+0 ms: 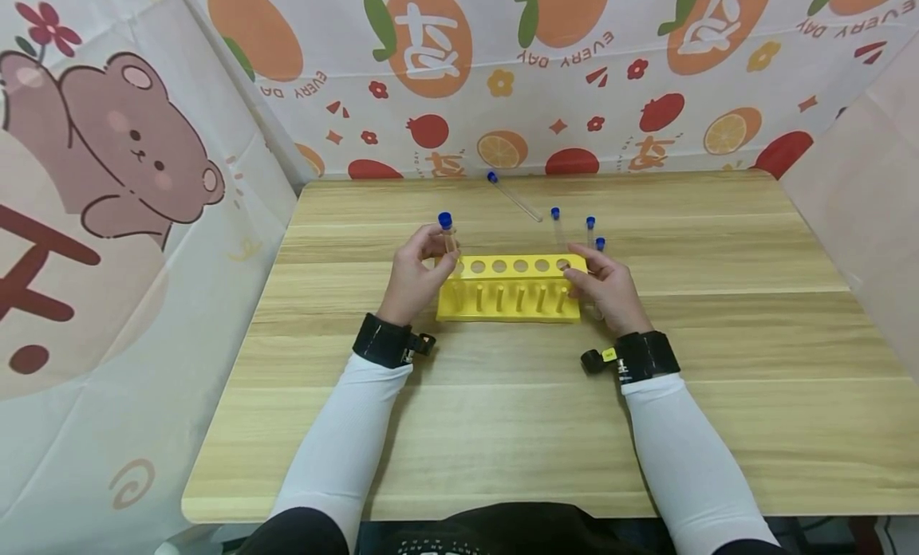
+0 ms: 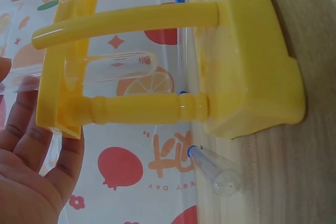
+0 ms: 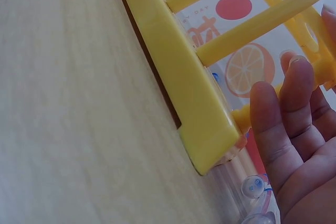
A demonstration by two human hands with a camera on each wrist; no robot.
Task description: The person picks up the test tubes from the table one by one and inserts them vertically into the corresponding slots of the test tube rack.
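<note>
1. Held tube [image 1: 450,240]: long axis near vertical, blue cap [image 1: 445,219] up, rounded bottom down. It sits through the hole at the left end of the yellow rack [image 1: 510,274]; bottom hangs below the top plate, short of the base.
2. Left hand [image 1: 422,269]: narrow, pinching that tube just under the cap.
3. Right hand [image 1: 609,288]: holding the rack's right end, thumb to the front.
4. Rack: stands on the wood-grain table [image 1: 502,427], long axis left-right, roughly parallel to the back edge.
5. Count: 1 rack, 1 tube in it, 4 loose tubes. Five vacant holes show clearly.
6. Loose ones: back tube [image 1: 518,201] lies diagonally, cap to far left; three right-hand tubes [image 1: 558,228] have caps facing away, bodies partly hidden.
7. Looks: tubes clear, slim, blue-capped; rack glossy yellow, pegs along the base.
</note>
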